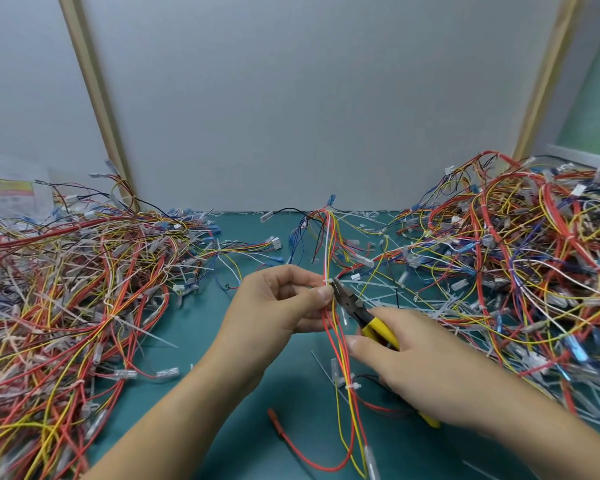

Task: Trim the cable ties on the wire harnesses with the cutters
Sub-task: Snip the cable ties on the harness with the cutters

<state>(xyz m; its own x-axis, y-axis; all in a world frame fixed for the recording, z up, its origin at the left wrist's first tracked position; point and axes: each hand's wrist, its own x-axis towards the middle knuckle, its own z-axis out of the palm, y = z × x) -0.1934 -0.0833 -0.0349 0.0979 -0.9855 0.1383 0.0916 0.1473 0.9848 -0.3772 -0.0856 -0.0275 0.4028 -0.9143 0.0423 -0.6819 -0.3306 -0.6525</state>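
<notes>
The left hand (pixel 278 306) pinches a wire harness (pixel 329 258) between thumb and fingers, right at a white cable tie (pixel 327 282), above the middle of the green table (pixel 243 348). The right hand (pixel 426 365) is wrapped around the yellow handles of the cutters (pixel 361 311), their dark jaws touching that tie. A second tie (pixel 352 386) sits lower on the same wires — nearer the person. Tangled harness heaps crowd both sides: a left pile (pixel 77 296) and a taller right pile (pixel 520 251). Clipped tie ends (pixel 381 289) litter the mat beside the cutters.
</notes>
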